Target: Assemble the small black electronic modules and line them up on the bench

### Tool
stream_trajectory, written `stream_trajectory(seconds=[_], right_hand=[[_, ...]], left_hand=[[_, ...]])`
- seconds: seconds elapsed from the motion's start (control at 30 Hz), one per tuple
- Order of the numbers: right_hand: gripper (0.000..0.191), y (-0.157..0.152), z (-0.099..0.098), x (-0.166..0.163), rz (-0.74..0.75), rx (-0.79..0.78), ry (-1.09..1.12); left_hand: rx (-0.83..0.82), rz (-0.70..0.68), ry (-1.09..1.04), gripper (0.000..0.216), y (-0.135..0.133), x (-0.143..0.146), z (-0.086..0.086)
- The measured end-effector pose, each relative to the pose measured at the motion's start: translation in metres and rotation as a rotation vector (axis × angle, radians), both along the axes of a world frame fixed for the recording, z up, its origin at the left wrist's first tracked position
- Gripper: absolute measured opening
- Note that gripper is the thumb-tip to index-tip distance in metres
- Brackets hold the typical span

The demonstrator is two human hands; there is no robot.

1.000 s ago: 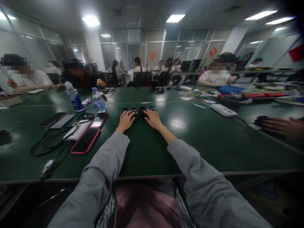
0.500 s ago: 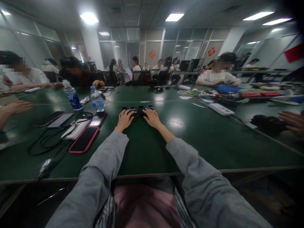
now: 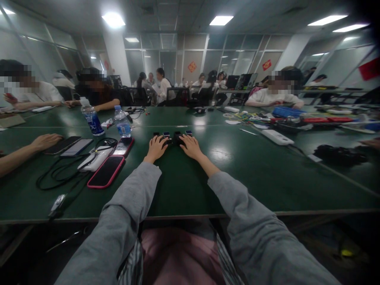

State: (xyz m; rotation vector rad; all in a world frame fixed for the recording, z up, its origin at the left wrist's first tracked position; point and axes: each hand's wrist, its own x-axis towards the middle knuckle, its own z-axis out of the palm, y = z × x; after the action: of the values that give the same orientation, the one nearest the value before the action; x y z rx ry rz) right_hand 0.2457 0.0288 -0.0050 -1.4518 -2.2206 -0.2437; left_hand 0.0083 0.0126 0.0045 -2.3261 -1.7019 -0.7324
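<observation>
Head view: dark devices (image 3: 177,137) at and just beyond fingers (image 3: 187,140) of left hand (image 3: 156,149) and right hand (image 3: 192,148), grip unclear.

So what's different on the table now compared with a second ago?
A co-worker's hand came in from the left edge and now lies at the dark phone. On the right, another person's hand came off the black bundle and drew away rightward, nearly out of view. The wearer's left hand and right hand stayed at the small dark devices.
</observation>
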Motion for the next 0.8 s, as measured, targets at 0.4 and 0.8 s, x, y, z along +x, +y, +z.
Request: stream_trajectory(seconds=[0.4, 0.8], right_hand=[[0.052, -0.0064, 0.0032, 0.0019, -0.006, -0.006, -0.003], [0.052, -0.0023, -0.0003, 0.0005, 0.000, -0.006, -0.002]], left_hand=[[0.003, 0.003, 0.002, 0.046, 0.0006, 0.0034, -0.0017], [-0.008, -0.006, -0.006, 0.047, 0.0003, -0.0010, -0.0022]])
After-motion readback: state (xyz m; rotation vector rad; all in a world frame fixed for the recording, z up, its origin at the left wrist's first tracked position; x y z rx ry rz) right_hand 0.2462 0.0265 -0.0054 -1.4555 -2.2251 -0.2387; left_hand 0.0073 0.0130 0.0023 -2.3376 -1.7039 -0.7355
